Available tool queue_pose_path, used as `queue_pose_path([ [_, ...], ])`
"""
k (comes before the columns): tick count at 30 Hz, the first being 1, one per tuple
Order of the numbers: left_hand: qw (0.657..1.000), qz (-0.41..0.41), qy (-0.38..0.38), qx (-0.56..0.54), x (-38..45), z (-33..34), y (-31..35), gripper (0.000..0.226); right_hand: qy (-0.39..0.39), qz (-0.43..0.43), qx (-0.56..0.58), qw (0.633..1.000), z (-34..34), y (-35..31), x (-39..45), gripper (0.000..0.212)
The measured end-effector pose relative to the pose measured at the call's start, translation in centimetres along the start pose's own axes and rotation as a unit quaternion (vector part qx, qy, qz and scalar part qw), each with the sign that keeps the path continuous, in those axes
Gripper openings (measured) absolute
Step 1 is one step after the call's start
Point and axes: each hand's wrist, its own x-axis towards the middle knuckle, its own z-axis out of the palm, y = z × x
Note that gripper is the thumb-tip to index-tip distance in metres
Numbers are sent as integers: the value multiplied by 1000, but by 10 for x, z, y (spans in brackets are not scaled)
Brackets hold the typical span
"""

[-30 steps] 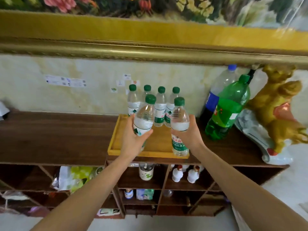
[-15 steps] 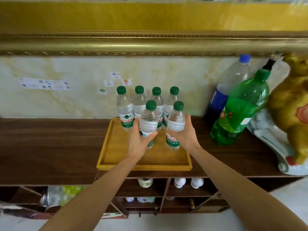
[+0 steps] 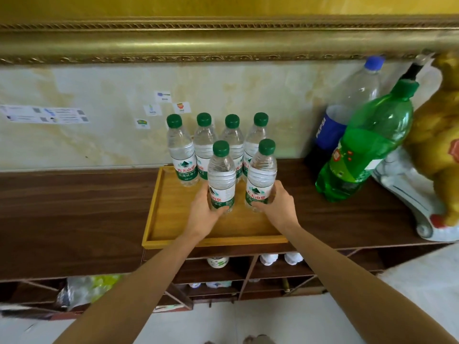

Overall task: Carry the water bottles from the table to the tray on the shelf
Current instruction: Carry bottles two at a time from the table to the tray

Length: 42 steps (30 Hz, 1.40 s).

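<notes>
Left hand (image 3: 202,214) curled round the lower label of the front-left water bottle (image 3: 221,178); grip closed on it, thumb across the front. Right hand (image 3: 279,207) wrapped likewise round the front-right water bottle (image 3: 262,177). Both bottles upright, bases low over or on the tray (image 3: 159,214) (contact with its floor cannot be told). Tray sits on the dark wooden shelf (image 3: 74,207). Behind the two, a back row of four bottles (image 3: 218,145) stands in the tray by the wall. Further right on the shelf: green soda bottle (image 3: 365,147), Pepsi bottle (image 3: 347,108), golden figurine (image 3: 437,135)
</notes>
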Motion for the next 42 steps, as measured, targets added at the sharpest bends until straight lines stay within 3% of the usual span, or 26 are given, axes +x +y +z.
queue_pose_path([
  [6,999,-32,13,-6,12,14,1,79,21,3,-32,999,7,-1,11,68],
  [21,999,-15,44,-1,32,38,-2,74,-9,3,-32,999,-1,-2,33,58],
  [42,999,-40,23,12,34,37,3,76,-21,8,0,1000,-2,-5,27,61],
])
